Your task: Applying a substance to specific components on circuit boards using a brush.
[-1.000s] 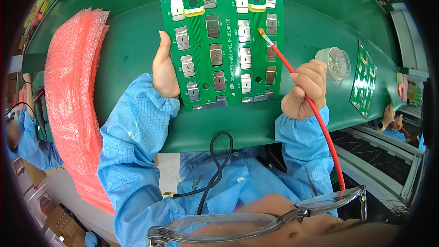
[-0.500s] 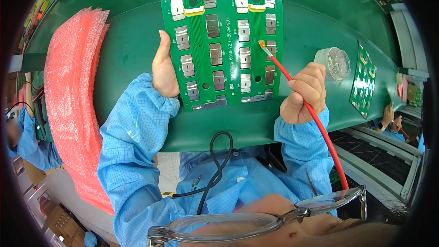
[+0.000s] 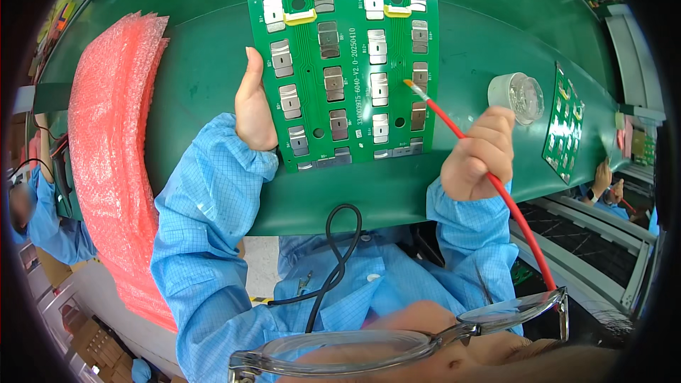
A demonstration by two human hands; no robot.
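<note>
A green circuit board (image 3: 349, 99) with rows of silver metal tabs and two pale yellow connectors is tilted up before me. My left hand (image 3: 255, 115) is closed on its left edge, thumb outside and the other fingers hidden behind the board. In my right fist (image 3: 481, 156) I hold a long red-handled brush (image 3: 443, 118), slanting up to the left. Its tan bristles meet the board's face, right of centre, between two columns of tabs. Close to my right hand stands a clear round cup (image 3: 505, 90) containing a clear substance.
A tall stack of pink bubble wrap (image 3: 117, 135) lies left on the green table (image 3: 202, 64). Another green circuit board (image 3: 565, 124) lies beyond the cup. A black cable (image 3: 343, 259) loops by my lap. Other people's hands (image 3: 603, 179) and sleeves show at both sides.
The bristles have moved slightly down the board. My right hand has shifted a little to the right with the brush. My left hand and the board have hardly moved.
</note>
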